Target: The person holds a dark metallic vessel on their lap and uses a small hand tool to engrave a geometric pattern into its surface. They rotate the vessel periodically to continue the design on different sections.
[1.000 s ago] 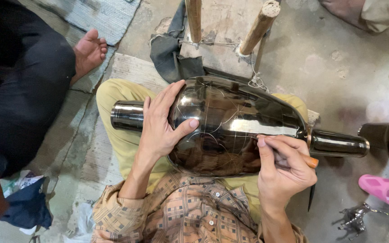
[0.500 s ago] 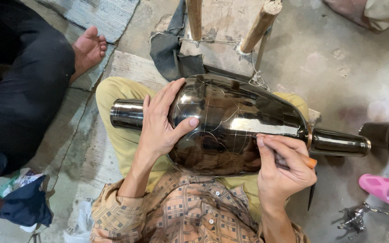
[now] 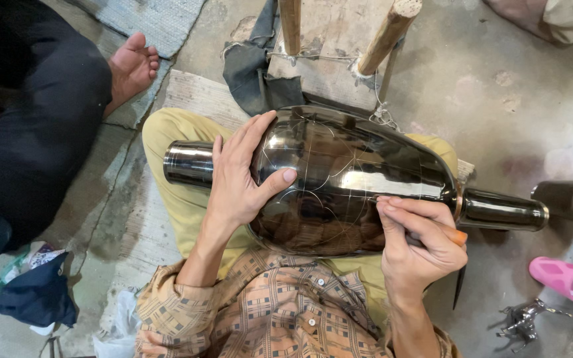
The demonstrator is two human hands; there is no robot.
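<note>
Little has moved since 0.5 s ago: both hands stay put on the dark metal vase (image 3: 359, 176) lying sideways across the person's lap. Left hand (image 3: 240, 174) is spread flat on its belly. Right hand (image 3: 416, 245) pinches an orange-handled scribing tool (image 3: 457, 237) against the surface. Another person's bare foot (image 3: 130, 66) rests nearby; a pink sandal (image 3: 568, 278) lies on the floor.
</note>
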